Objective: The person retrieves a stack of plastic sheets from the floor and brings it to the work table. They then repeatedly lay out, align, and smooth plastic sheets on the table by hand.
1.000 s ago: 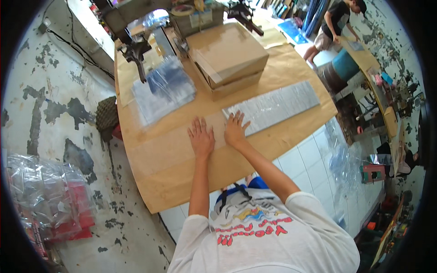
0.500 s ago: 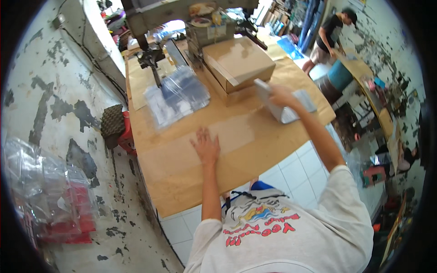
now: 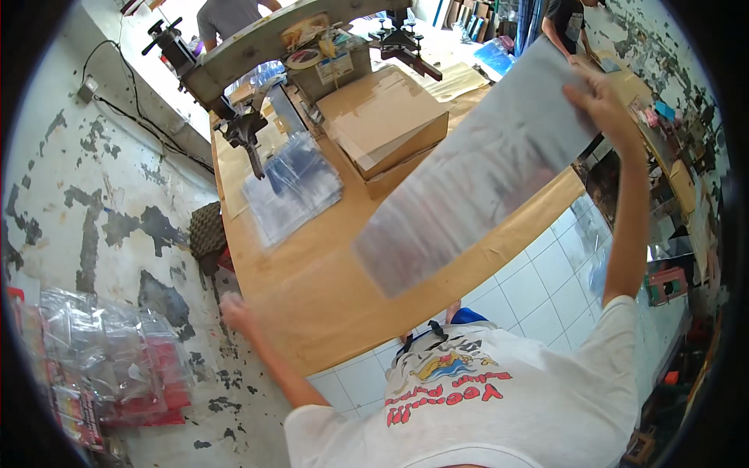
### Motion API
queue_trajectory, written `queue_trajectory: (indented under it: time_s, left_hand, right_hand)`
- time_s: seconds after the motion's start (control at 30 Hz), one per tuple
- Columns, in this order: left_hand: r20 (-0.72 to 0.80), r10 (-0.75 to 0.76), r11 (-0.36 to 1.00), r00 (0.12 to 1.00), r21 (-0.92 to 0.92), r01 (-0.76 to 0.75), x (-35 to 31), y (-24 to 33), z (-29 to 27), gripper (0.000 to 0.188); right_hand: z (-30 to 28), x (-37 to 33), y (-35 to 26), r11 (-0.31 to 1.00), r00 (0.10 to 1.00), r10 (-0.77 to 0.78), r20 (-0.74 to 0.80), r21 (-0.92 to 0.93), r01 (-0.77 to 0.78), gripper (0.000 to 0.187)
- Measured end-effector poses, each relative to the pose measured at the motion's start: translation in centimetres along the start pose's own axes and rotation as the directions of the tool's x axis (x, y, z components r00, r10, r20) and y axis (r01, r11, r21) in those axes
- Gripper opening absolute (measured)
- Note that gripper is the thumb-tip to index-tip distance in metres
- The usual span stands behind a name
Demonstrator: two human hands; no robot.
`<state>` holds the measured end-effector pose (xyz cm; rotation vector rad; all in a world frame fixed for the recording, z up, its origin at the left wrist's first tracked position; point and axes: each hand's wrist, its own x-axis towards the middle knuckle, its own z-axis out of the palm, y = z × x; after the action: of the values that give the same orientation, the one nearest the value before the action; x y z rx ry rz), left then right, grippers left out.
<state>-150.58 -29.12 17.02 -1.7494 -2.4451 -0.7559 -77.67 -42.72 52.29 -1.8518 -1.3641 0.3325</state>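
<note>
My right hand (image 3: 607, 103) is raised at the right, its fingers gripping the upper end of a long, silvery translucent plastic sheet (image 3: 476, 175). The sheet slants down to the left above the table, and its lower end is free. Off the table's left edge is my left hand (image 3: 236, 313), smeared by motion, so I cannot tell whether its fingers hold anything. A faint clear film seems to lie on the brown-covered table (image 3: 312, 331) near that hand. Beyond it lies a stack of clear plastic bags (image 3: 296, 191).
A closed cardboard box (image 3: 382, 113) stands mid-table, beside a metal frame (image 3: 289, 35) with clamps. Clear and red packages (image 3: 125, 359) hang at the left wall. One person (image 3: 563, 23) works at the far right bench; another person (image 3: 226, 17) is behind the frame.
My right hand has risen to the right, and the sheet that was folded now hangs out at length. My left hand has left the tabletop and moved left past its edge.
</note>
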Motion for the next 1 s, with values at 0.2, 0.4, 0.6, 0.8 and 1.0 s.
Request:
queue_trajectory:
  time_s: [0.2, 0.4, 0.6, 0.8, 1.0]
  left_hand:
    - [0.282, 0.368, 0.921, 0.886, -0.243, -0.305, -18.9, 19.5, 5.7, 0.060]
    - [0.322, 0.362, 0.930, 0.875, -0.070, -0.360, -21.8, 21.4, 5.7, 0.063]
    - [0.343, 0.309, 0.945, 0.887, -0.009, -0.326, -21.3, 21.5, 5.9, 0.059]
    - [0.300, 0.342, 0.936, 0.890, -0.032, -0.349, -20.9, 21.0, 6.5, 0.054]
    - [0.330, 0.358, 0.932, 0.874, -0.061, -0.358, -20.9, 19.4, 7.1, 0.051]
  right_hand:
    - [7.1, -0.4, 11.0, 0.972, 0.945, 0.223, 0.240, 0.020, -0.234, 0.037]
    - [13.9, -2.7, 37.7, 0.944, 0.953, 0.299, -0.055, -0.126, -0.304, 0.033]
    - [25.9, -8.8, 31.2, 0.747, 0.908, 0.351, -0.228, -0.517, -0.418, 0.051]
    - [40.7, -18.5, 10.2, 0.890, 0.956, -0.018, 0.293, -0.431, 0.149, 0.101]
    - [44.8, -20.6, 5.2, 0.864, 0.885, -0.035, 0.465, -0.431, 0.260, 0.095]
